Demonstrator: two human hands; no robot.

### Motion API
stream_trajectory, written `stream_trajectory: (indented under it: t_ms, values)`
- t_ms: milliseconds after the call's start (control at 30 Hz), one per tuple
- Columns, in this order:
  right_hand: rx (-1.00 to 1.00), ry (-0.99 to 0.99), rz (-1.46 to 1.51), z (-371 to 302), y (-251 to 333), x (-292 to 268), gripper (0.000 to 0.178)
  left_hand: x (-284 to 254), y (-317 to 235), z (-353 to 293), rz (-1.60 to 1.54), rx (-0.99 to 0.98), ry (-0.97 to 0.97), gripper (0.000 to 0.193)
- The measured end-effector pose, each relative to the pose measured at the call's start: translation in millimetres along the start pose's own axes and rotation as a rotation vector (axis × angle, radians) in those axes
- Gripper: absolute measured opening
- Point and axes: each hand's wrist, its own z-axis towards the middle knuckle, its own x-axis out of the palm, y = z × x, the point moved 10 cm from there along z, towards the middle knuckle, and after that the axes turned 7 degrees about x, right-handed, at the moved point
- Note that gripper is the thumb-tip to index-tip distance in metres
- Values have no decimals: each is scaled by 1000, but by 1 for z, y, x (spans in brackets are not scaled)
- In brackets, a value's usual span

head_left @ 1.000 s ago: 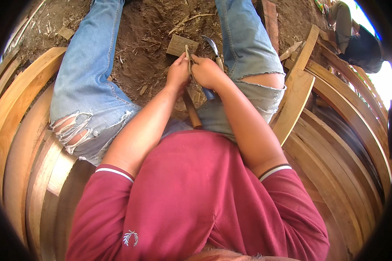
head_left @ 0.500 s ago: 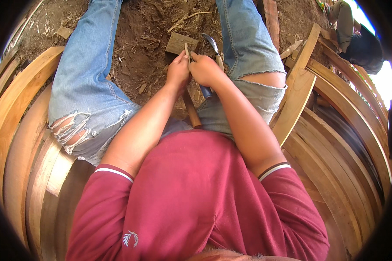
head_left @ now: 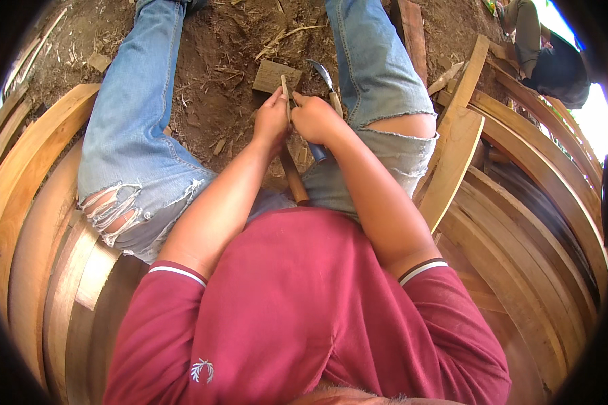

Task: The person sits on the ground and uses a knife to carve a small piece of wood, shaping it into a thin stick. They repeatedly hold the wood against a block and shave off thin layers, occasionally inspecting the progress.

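Observation:
Between my knees, my left hand [head_left: 271,123] grips a thin wooden strip [head_left: 284,90], its narrow end pointing away from me. Beside it, my right hand [head_left: 315,121] is closed, fingers curled against the strip's right side; whatever it holds is hidden, though a small dark bit shows between the hands. A wooden block [head_left: 269,75] lies on the ground just beyond. To the right of my right hand is a curved-blade knife [head_left: 323,72] with a light handle. Below the hands, a brown wooden handle [head_left: 293,177] slants toward my shirt, next to a blue cylindrical object [head_left: 317,152].
Curved wooden pieces [head_left: 27,175] stand at my left, with more curved planks [head_left: 520,148] at my right. An upright board [head_left: 456,162] leans near my right knee. Wood chips litter the dirt ground [head_left: 216,61]. Another person's leg [head_left: 528,40] shows at the far right.
The whole view has shifted slightly, so the ground things sit a little lower. My hands stay together at the strip; the left fingers look a bit straighter.

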Motion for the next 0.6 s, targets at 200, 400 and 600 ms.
stream_trajectory:
  t_ms: [200, 400, 600]
  values:
    - [-52, 20, -4, 12, 8, 2, 56, 4, -2, 6, -106, 12, 22, 45]
    - [-22, -8, 26, 12, 16, -2, 56, 16, -7, 2, -252, -27, 99, 45]
    - [-79, -70, -29, 6, 15, -1, 38, 4, -1, 4, -126, 1, 44, 43]
